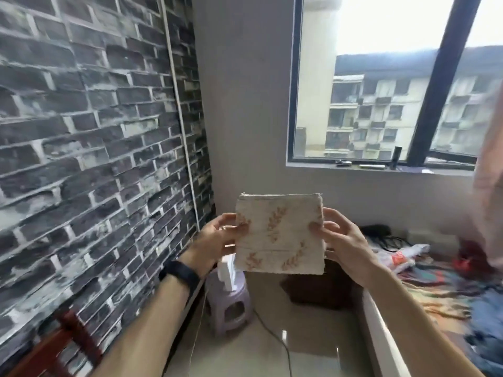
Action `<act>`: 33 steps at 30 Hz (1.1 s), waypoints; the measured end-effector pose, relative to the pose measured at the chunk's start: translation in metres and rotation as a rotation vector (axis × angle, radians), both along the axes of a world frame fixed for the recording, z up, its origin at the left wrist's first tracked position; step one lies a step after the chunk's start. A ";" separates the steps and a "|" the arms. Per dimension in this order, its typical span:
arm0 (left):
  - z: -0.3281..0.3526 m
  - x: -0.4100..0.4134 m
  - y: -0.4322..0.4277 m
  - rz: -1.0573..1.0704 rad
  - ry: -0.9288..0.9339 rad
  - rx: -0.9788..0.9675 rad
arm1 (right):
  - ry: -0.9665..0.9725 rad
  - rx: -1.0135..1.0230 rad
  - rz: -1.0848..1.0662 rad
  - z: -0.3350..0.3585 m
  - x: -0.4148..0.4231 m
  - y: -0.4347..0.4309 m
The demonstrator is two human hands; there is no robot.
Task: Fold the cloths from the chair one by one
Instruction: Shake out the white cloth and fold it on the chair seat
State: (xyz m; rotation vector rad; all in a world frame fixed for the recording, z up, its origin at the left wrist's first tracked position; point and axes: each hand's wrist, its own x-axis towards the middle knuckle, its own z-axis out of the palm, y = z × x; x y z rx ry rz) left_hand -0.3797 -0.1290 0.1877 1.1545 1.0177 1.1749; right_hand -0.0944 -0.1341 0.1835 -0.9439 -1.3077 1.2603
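A small cream cloth [280, 235] with orange leaf prints is held up in the air in front of me, folded into a rough square with several layers at its top edge. My left hand [215, 238] pinches its left edge, thumb on the front. My right hand [340, 238] grips its right edge the same way. A red-brown wooden chair [68, 346] shows at the bottom left corner, blurred; no cloths on it are visible.
A brick-pattern wall runs along the left. A lilac plastic stool [231, 303] with white items stands on the tiled floor below the cloth, beside a dark brown box [321, 289]. A bed [449, 289] with colourful fabrics fills the right. A cable crosses the floor.
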 end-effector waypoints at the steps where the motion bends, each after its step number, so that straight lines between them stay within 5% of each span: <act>1: 0.005 0.005 0.020 -0.017 0.010 0.007 | -0.014 0.019 -0.028 0.004 0.004 0.016; 18: 0.036 0.107 0.342 -0.261 0.080 0.063 | -0.052 0.045 -0.275 0.031 0.101 0.276; 33: 0.028 0.267 0.619 -0.209 0.088 0.029 | -0.063 -0.036 -0.229 0.024 0.266 0.563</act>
